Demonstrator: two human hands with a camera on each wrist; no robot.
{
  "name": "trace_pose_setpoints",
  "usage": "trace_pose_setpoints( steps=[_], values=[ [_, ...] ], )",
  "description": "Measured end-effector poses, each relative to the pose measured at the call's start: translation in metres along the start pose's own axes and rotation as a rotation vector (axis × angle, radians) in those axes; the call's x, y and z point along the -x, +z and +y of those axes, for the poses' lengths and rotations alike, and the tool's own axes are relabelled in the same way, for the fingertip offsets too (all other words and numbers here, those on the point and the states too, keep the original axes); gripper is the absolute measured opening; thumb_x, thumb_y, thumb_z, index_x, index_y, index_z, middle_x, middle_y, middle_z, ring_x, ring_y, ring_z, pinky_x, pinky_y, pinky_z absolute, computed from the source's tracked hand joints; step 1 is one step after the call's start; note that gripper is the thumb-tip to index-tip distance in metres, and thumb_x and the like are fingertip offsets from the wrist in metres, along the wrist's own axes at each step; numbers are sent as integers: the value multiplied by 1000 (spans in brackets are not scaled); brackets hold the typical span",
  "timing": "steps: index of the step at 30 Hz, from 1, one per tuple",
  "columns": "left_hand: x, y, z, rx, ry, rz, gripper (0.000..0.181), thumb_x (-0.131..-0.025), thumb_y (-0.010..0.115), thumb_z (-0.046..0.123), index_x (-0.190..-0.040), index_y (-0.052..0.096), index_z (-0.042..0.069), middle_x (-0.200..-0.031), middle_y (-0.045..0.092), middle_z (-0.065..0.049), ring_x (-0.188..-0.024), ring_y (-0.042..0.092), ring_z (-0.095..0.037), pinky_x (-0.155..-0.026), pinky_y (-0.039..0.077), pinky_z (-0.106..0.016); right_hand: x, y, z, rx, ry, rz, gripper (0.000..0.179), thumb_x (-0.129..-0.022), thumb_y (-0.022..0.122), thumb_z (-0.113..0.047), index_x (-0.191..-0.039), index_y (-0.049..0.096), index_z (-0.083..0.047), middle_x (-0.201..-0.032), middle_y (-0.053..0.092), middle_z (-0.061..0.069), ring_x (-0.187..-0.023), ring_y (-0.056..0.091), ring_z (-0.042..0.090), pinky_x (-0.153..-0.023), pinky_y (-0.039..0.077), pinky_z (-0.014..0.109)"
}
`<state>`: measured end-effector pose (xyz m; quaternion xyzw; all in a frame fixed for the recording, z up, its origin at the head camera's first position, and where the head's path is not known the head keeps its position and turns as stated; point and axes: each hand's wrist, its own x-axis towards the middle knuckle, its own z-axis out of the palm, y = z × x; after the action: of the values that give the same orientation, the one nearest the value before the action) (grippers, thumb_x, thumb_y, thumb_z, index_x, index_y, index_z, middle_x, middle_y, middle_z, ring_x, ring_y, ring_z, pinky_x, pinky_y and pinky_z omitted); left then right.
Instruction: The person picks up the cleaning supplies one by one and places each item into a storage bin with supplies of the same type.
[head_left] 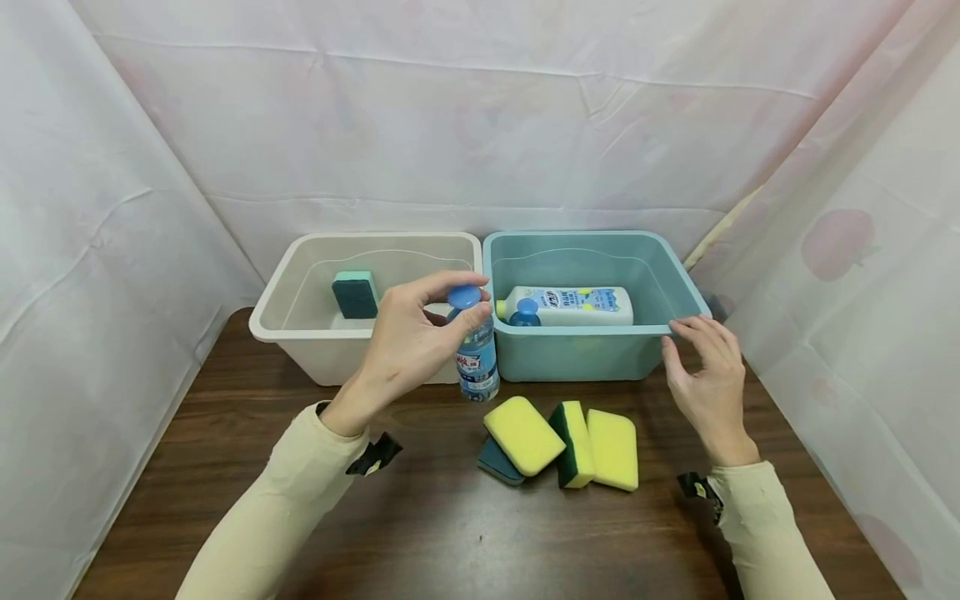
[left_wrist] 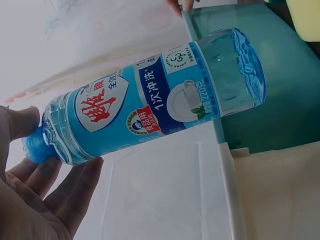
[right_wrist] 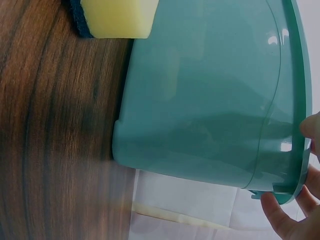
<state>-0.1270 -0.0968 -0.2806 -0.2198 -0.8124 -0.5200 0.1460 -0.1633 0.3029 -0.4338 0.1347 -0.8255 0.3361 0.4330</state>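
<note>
My left hand (head_left: 405, 333) holds a clear blue dish soap bottle (left_wrist: 145, 95) by its blue cap and neck, thumb on one side and fingers on the other. The bottle hangs nearly upright in front of where the two bins meet. My right hand (head_left: 708, 379) grips the front right corner of the teal bin (head_left: 577, 354), its fingers around the rim in the right wrist view. Inside that bin, a white bottle (head_left: 577, 306) lies on its side, with a blue-capped bottle (head_left: 525, 312) partly hidden by the front wall.
A beige bin (head_left: 322, 333) stands left of the teal one, a green sponge (head_left: 355, 296) inside it. On the brown table (head_left: 450, 533) lie several sponges: a tilted yellow one (head_left: 525, 436) over a dark green one (head_left: 500, 463), and others beside them. Light curtains hang behind.
</note>
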Motion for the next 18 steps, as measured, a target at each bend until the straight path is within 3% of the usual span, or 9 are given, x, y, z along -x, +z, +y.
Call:
trace_pose_setpoints(
  steps=[18],
  values=[
    [-17, 16, 6, 13, 21, -5, 30, -96, 80, 21, -125, 78, 15, -114, 81, -3, -102, 76, -13, -83, 64, -36, 1, 2, 0, -6, -1, -1, 26, -90, 77, 5, -116, 79, 1, -119, 76, 21, -129, 60, 49, -119, 41, 56]
  ],
)
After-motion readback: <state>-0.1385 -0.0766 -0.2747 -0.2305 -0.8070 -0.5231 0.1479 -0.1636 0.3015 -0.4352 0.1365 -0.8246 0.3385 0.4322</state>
